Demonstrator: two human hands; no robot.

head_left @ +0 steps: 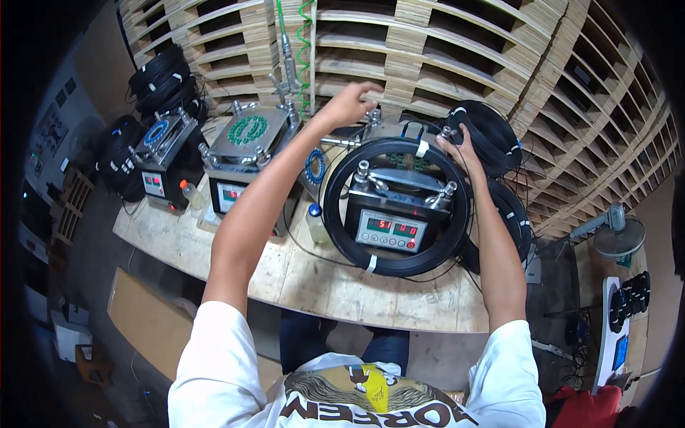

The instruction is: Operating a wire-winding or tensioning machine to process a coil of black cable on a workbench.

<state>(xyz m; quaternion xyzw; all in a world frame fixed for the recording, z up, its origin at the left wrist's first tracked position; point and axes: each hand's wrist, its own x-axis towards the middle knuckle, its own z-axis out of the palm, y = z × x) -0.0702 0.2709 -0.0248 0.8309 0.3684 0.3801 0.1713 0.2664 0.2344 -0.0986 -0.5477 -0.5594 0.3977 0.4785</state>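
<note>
A large coil of black cable, bound with white tape, rings the machine with a red digital display and leans against it. My left hand is raised beyond the coil's far left side, above a metal clamp knob. Its fingers are partly spread, with nothing visible in them. At the coil's upper right, my right hand has thumb and fingers apart beside another metal knob. Whether it touches the knob or the coil is hard to make out.
Two similar machines with perforated top plates stand to the left. A bottle with a blue cap and one with an orange cap share the wooden table. More black coils lie at right. Stacked pallets rise behind.
</note>
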